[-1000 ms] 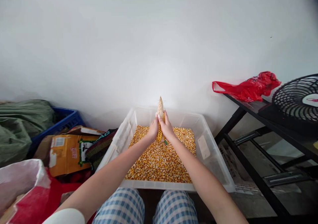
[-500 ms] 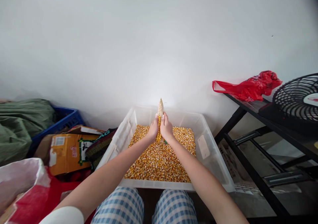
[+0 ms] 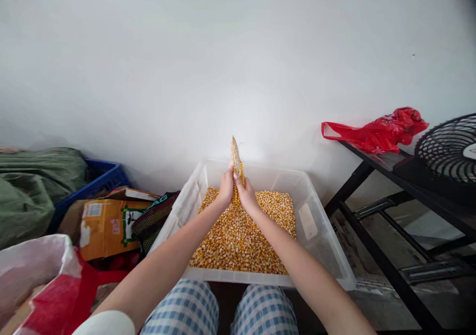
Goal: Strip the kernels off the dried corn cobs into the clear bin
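Between my two hands stands a corn cob [image 3: 235, 155], its pale, bare tip pointing up and away from me. Rows of yellow kernels still cover part of its lower length. My left hand [image 3: 225, 187] is wrapped round the cob's left side. On the right side, my right hand [image 3: 246, 194] grips it too, thumb pressed against the kernels. Both hands are above a translucent plastic bin [image 3: 260, 277]. A deep layer of loose corn kernels [image 3: 241, 246] fills the bottom of the bin.
To the left are a red and white bag [image 3: 55, 295], a cardboard box [image 3: 107, 226], a dark mesh bag [image 3: 154, 221] and a blue crate [image 3: 106, 176] under green cloth. At right, a black rack [image 3: 372, 241] bears a red plastic bag [image 3: 386, 129] and a fan [image 3: 449, 146].
The cob and both hands have shifted slightly up and left. The cob appears turned, with kernels now showing along its right side. My right thumb sits lower on it.
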Available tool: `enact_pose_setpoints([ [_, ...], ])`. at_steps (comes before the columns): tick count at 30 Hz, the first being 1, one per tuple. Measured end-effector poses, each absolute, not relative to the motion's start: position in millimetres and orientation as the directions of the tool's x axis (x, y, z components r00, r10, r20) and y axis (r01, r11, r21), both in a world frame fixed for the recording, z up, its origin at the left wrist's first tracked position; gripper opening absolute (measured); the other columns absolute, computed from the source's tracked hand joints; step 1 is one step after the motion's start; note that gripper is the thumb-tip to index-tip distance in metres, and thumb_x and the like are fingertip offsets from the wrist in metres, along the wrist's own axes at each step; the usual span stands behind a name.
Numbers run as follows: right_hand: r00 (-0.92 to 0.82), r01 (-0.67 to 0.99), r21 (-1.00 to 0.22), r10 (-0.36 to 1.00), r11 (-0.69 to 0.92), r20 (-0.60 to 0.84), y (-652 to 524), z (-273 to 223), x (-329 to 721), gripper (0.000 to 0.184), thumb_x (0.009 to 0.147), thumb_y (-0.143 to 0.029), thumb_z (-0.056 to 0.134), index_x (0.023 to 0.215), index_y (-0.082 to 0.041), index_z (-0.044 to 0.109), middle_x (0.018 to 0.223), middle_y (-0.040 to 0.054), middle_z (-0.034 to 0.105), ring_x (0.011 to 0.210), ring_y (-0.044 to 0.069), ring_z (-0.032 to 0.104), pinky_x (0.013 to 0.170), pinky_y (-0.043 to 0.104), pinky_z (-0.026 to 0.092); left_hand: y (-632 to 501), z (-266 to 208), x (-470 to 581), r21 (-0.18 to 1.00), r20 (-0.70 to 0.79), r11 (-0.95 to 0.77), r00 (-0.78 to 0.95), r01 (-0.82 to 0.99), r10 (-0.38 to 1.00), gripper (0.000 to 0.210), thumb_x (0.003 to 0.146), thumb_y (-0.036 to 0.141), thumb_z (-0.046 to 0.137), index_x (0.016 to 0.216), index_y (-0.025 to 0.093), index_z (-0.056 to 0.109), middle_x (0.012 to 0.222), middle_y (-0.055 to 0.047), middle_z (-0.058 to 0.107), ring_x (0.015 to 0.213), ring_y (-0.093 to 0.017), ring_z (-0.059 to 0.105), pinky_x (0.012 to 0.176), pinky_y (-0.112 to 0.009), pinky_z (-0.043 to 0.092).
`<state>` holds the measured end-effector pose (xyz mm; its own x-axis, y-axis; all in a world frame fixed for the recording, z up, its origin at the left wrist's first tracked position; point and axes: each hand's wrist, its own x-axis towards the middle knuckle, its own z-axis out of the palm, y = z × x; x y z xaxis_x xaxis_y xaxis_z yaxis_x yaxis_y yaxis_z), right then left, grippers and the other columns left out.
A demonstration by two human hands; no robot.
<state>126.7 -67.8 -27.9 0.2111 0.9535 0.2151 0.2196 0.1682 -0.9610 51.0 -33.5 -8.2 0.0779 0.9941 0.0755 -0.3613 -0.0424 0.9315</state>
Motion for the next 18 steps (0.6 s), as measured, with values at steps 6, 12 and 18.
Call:
enact_pose_setpoints([
  [6,0.031,0.383,-0.898,0.969,0.215,0.245,-79,-26,122,0.055,0.082,-0.058,0.031,0.119,-0.021,0.050,0.115,0.0070,0.058,0.110,0.020,0.051,0.091,0.031,0.038,-29,-9,39,0.828,0.001,0.064,0.117,-0.556,0.993,0.042,0.070,0.053,0.055,0.082,0.013,0.058,0.067,-0.007,0.064,0.069,-0.020,0.062,0.064,-0.030,0.049],
  [12,0.112,0.544,-0.828,0.967,0.133,0.229,-87,-25,116,0.064,0.086,-0.057,0.016,0.117,-0.016,0.053,0.113,0.0115,0.059,0.111,0.021,0.051,0.095,0.033,0.035,-34,-18,45,0.808,0.003,0.006,0.014,-0.589,1.000,0.042,0.073,0.050,0.055,0.086,0.011,0.060,0.079,-0.012,0.066,0.089,-0.025,0.060,0.077,-0.033,0.047],
  [18,0.099,0.459,-0.881,0.979,0.116,0.180,-78,-20,122,0.070,0.085,-0.058,0.010,0.116,-0.013,0.054,0.120,0.0120,0.054,0.119,0.019,0.043,0.102,0.032,0.028,-31,-15,45,0.778,0.047,-0.017,0.031,-0.628,0.998,0.037,0.073,0.048,0.055,0.087,0.014,0.059,0.083,-0.009,0.066,0.089,-0.022,0.060,0.078,-0.032,0.047],
])
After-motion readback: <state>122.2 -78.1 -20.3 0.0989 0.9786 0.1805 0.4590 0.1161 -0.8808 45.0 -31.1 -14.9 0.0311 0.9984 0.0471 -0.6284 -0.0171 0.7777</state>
